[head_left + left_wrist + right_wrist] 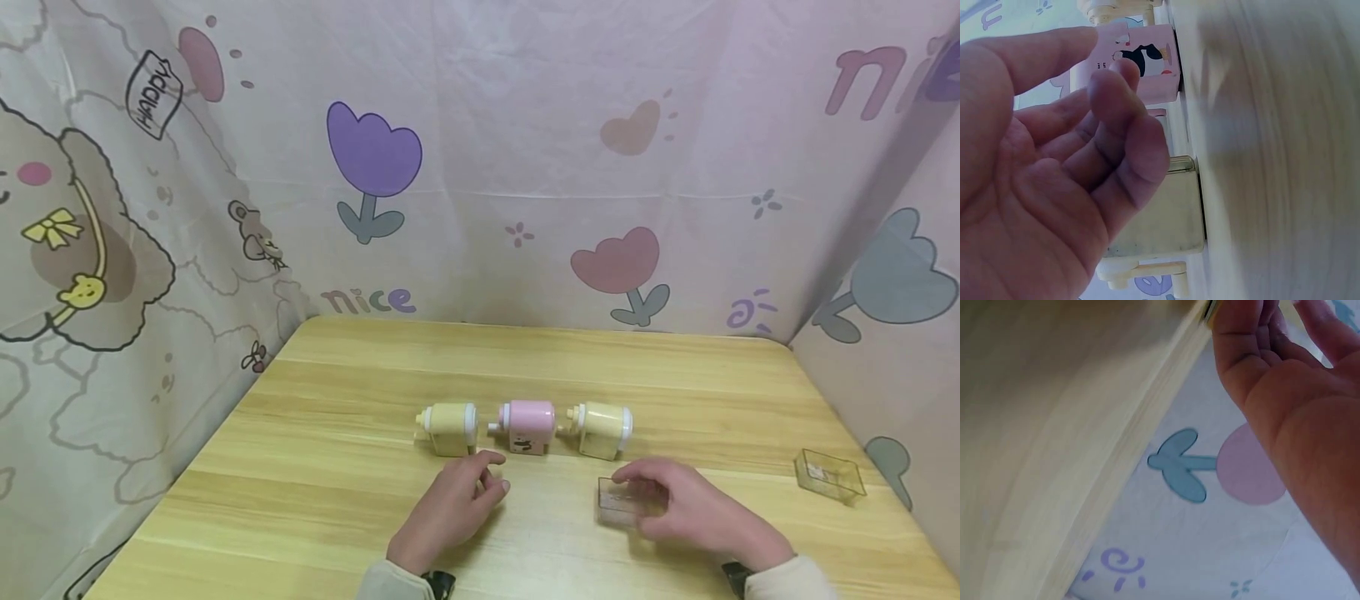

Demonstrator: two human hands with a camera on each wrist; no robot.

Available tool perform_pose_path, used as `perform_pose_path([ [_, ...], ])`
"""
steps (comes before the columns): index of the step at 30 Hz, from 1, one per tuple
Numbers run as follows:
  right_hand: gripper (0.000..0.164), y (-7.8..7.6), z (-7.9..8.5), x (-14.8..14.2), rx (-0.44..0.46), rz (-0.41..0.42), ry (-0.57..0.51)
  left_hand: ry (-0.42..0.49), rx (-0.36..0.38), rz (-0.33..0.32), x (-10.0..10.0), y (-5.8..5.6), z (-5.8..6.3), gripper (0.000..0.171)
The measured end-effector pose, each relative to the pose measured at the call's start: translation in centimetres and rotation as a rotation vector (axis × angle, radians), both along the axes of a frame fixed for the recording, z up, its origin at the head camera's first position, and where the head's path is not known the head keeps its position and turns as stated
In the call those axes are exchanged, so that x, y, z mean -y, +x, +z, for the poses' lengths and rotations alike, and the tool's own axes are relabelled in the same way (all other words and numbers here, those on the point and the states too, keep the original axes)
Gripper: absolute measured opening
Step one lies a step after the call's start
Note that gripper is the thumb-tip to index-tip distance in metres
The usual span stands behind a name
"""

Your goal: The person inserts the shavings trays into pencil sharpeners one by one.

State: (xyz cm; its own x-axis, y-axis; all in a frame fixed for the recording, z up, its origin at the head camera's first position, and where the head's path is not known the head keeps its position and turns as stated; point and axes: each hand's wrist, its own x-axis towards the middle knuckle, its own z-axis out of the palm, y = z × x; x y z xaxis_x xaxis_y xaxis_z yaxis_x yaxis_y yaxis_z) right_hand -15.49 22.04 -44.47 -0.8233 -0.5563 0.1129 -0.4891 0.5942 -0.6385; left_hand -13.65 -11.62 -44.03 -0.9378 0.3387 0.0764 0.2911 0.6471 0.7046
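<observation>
In the head view my right hand grips a small clear plastic box by its right side, low over the table. Much of that box is behind the fingers, and the right wrist view shows mainly my palm. My left hand holds nothing; its fingers are loosely bent just in front of the left yellow crank pencil sharpener. Beside that one stands a pink pencil sharpener with a penguin print, then another yellow sharpener. The left wrist view has the pink sharpener beyond my fingertips.
A yellowish clear plastic box lies near the right edge of the wood-grain table. Patterned cloth hangs behind the table and along both sides.
</observation>
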Motion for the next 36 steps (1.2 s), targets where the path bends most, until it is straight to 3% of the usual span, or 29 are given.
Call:
perform_pose_path([
  [13, 0.056, -0.1, -0.5, 2.4, -0.046, 0.03, -0.057, -0.017, 0.002, -0.01, -0.7, -0.1, -0.2, 0.039],
  [18, 0.055, -0.3, -0.5, 3.0, -0.026, 0.019, -0.061, -0.066, -0.044, -0.022, -1.5, 0.0, -0.1, 0.037],
  [22, 0.052, -0.6, -0.7, 3.5, -0.048, 0.023, -0.052, -0.135, -0.122, -0.051, -1.9, 0.3, 0.2, 0.036],
  [27, 0.049, -0.9, -0.8, 4.1, -0.092, 0.06, -0.037, -0.194, -0.328, -0.098, -1.7, 0.2, 1.0, 0.039],
  [31, 0.048, -1.2, -0.6, 4.5, -0.101, 0.091, -0.031, -0.191, -0.475, -0.087, -1.9, -1.0, 1.7, 0.051],
  [36, 0.05, -1.4, -0.5, 4.6, -0.062, 0.099, -0.012, -0.188, -0.531, -0.055, -2.2, -2.7, 1.9, 0.066],
])
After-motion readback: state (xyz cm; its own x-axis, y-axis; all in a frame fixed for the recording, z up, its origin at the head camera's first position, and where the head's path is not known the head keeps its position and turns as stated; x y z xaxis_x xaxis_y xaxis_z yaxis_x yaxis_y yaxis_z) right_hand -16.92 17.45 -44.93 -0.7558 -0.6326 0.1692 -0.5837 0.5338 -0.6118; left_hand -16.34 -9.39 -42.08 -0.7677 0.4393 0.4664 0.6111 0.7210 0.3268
